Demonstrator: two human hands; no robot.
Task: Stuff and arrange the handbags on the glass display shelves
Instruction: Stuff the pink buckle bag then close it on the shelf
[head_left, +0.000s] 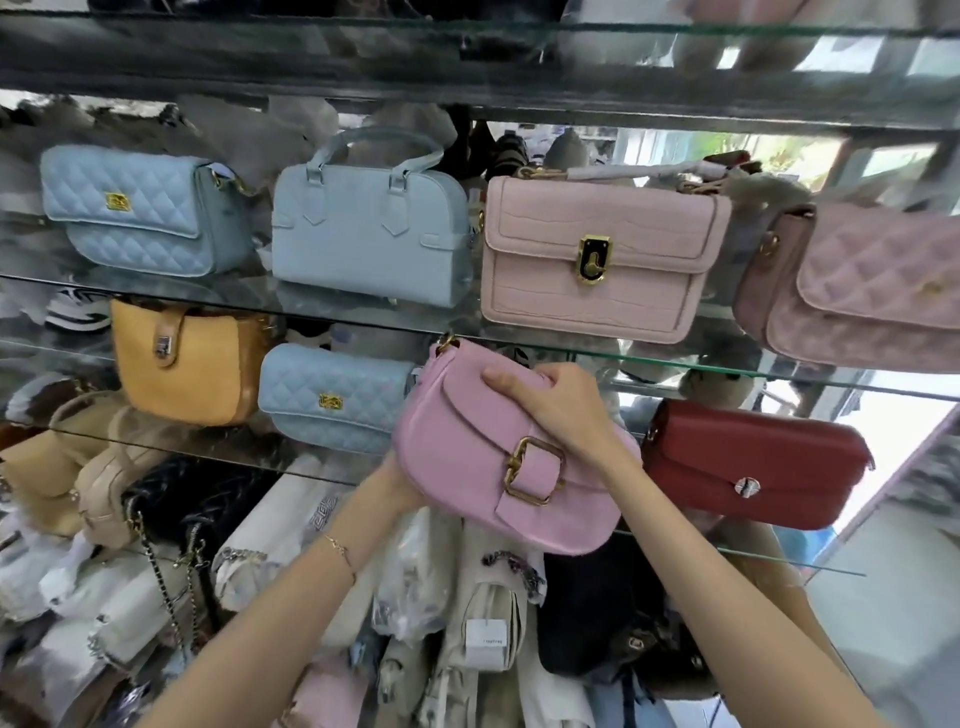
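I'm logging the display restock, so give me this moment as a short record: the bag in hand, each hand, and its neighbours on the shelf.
held bag: pink buckle bag, tilted, buckle end lower
right hand: grips the bag's top edge
left hand: at the bag's lower left edge, fingers hidden behind it
left neighbour: blue quilted bag
right neighbour: red bag

Below me, a heap of white cloth dust bags (291, 525) is lying loose. A crumpled clear plastic wrap (410, 587) is sagging among them, and a white paper tag (485, 642) is hanging just beside it. To my right, pale floor (893, 613) is showing.
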